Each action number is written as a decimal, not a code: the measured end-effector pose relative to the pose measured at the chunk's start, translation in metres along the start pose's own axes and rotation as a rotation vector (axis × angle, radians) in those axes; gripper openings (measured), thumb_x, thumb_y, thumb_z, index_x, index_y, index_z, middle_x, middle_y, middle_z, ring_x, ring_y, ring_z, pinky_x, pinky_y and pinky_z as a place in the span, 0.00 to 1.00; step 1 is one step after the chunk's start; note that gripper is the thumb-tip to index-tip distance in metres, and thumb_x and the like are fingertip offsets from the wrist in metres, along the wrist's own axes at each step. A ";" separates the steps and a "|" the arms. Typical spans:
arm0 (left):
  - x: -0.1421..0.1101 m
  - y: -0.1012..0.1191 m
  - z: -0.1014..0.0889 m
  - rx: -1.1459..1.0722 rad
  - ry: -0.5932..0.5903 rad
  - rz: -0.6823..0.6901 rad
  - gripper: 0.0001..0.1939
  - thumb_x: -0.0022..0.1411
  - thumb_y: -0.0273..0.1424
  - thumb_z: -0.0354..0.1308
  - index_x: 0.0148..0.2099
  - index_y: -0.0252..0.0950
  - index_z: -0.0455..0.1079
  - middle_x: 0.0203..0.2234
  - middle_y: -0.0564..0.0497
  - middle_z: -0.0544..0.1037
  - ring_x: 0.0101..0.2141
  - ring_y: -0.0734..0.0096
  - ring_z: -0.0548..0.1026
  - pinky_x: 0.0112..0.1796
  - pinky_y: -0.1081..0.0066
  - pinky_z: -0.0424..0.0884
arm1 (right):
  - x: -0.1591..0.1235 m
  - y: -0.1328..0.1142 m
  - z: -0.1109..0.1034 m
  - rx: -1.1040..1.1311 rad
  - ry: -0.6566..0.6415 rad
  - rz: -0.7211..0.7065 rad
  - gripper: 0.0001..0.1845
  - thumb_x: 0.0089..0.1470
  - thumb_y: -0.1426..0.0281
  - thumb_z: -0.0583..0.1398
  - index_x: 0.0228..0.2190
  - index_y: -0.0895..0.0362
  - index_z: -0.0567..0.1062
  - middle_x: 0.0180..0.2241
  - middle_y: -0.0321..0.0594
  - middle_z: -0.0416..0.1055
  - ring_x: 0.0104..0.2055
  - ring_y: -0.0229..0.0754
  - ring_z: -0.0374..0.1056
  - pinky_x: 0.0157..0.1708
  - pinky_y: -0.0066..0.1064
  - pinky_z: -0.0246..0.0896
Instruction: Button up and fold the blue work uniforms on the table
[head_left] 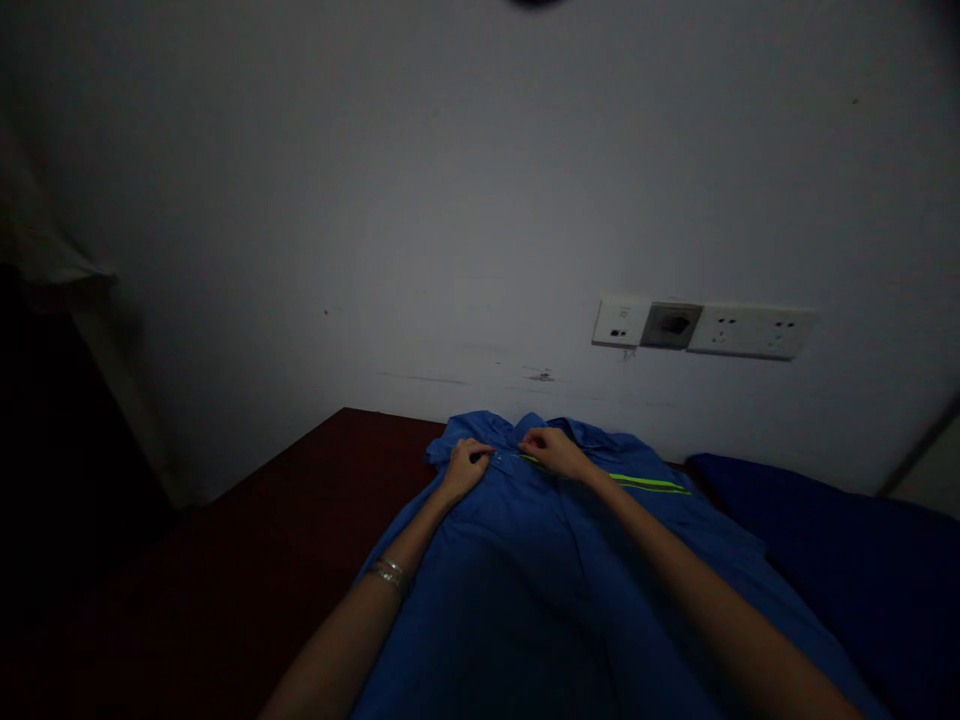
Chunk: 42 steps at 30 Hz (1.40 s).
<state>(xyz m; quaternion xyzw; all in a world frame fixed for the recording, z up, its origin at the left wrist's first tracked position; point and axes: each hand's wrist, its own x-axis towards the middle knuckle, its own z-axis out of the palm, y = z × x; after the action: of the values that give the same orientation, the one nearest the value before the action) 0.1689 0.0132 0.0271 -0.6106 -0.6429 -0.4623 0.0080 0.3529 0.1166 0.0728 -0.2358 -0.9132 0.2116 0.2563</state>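
Observation:
A blue work shirt [525, 560] with neon yellow-green stripes lies flat on a dark red table [247, 560], collar toward the wall. My left hand [466, 464] is curled closed, pinching the shirt's front placket just below the collar. My right hand [551, 450] is also closed, gripping the shirt fabric at the collar, a little to the right of the left hand. A silver bracelet [390, 574] sits on my left wrist.
A white wall stands right behind the table, with a row of sockets and a switch plate [701, 327]. A dark blue cloth [825, 560] lies at the right. A dark shape fills the far left.

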 end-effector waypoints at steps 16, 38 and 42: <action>-0.022 0.033 0.019 0.171 0.144 0.235 0.15 0.51 0.19 0.48 0.35 0.35 0.74 0.33 0.48 0.72 0.38 0.65 0.66 0.42 0.62 0.63 | -0.138 0.097 -0.109 0.076 0.251 0.262 0.19 0.48 0.58 0.53 0.26 0.61 0.74 0.21 0.37 0.68 0.24 0.36 0.62 0.24 0.26 0.53; -0.049 0.099 0.046 0.101 -0.161 0.468 0.17 0.52 0.17 0.47 0.39 0.35 0.72 0.36 0.47 0.70 0.40 0.67 0.66 0.43 0.65 0.64 | -0.162 0.120 -0.077 -0.155 0.101 0.098 0.18 0.40 0.75 0.57 0.37 0.56 0.75 0.43 0.42 0.70 0.48 0.44 0.63 0.51 0.37 0.52; -0.027 0.127 0.087 0.125 -0.314 0.534 0.14 0.55 0.22 0.50 0.44 0.35 0.70 0.39 0.47 0.72 0.42 0.66 0.66 0.46 0.66 0.64 | -0.165 0.115 -0.081 -0.141 0.142 0.132 0.18 0.41 0.75 0.55 0.37 0.58 0.75 0.41 0.43 0.72 0.45 0.44 0.65 0.49 0.35 0.55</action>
<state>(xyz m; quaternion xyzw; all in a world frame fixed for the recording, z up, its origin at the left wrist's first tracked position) 0.3244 0.0233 0.0358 -0.8201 -0.4804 -0.3035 0.0673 0.5607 0.1405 0.0168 -0.3273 -0.8879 0.1461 0.2885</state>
